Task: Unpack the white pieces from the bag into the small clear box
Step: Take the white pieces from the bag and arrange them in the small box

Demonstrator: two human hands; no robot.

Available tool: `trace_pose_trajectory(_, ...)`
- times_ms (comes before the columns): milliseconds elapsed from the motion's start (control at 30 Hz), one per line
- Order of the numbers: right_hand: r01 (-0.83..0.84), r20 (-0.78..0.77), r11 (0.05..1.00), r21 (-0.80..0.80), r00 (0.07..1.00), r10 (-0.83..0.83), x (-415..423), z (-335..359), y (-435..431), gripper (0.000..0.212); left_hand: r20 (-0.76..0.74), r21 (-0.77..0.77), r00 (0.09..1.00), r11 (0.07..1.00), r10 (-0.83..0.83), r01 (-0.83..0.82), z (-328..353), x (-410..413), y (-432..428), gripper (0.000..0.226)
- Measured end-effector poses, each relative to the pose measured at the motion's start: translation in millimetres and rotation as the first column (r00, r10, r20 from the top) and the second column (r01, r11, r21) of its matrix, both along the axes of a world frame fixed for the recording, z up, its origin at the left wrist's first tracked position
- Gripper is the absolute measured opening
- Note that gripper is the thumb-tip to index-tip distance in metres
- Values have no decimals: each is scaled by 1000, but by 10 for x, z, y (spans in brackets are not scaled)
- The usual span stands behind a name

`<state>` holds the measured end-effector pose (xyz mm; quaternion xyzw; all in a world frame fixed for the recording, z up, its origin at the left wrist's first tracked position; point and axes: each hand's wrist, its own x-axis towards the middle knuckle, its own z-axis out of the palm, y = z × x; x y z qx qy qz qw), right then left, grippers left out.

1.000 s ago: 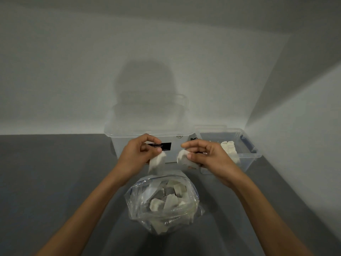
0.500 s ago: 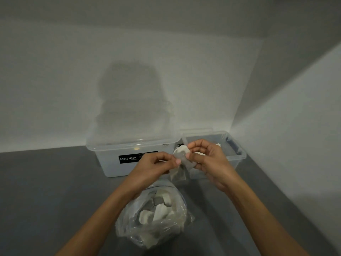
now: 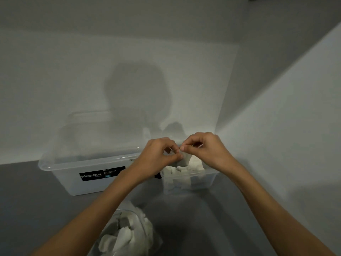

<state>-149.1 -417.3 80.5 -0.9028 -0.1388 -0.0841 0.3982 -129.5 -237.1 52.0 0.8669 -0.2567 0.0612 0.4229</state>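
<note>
Over the small clear box [image 3: 209, 173] we now hold both hands, up from the bag [image 3: 129, 235] where they were 1 second ago. Our left hand [image 3: 156, 157] pinches 1 white piece [image 3: 185, 161] just above the pile; our right hand [image 3: 203, 150] pinches a second piece [image 3: 196, 145], mostly hidden. Dropping them should come next.

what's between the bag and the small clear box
Only bare grey surface lies between the bag and the small clear box, seen in the head view.
</note>
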Motion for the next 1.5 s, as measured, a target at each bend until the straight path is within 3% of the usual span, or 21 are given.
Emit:
trace_pose_trajectory(200,-16,80,995,-102,996,24,508,29,-487,6,-71,-34,995,997,74,-76,-55,418,-367,5)
trace_pose_trajectory(333,-65,12,971,-228,998,69,853,-188,-683,8,-134,99,971,978,197,-185,-300,739,-529,21)
trace_pose_trajectory(500,-197,-190,901,-387,973,131,1186,-635,-668,11,-304,384,934,921,188,-61,-663,991,-688,18)
trace_pose_trajectory(600,-326,-396,867,-377,903,167,1310,-875,-559,15,-374,598,900,800,222,51,-818,1087,-764,18)
trace_pose_trajectory(700,-416,-562,852,-318,806,184,1404,-1081,-432,23,-411,718,872,684,268,128,-922,1156,-815,23)
trace_pose_trajectory(867,-448,-674,842,-302,725,143,1530,-1411,-215,21,-182,916,955,392,235,78,-1107,1227,-851,26)
trace_pose_trajectory(1000,-426,-643,829,-363,759,108,1589,-1563,-108,23,-38,969,982,246,186,-10,-1199,1231,-815,23)
trace_pose_trajectory(1333,-373,-642,880,-294,759,108,1639,-1736,-50,27,161,982,983,86,90,-168,-1387,1203,-769,22)
trace_pose_trajectory(1400,-382,-640,875,-298,760,113,1623,-1678,-61,22,190,976,979,97,73,-197,-1361,1180,-759,19)
trace_pose_trajectory(1500,-383,-599,860,-337,792,118,1618,-1513,-87,8,226,950,970,199,91,-240,-1217,1156,-704,19)
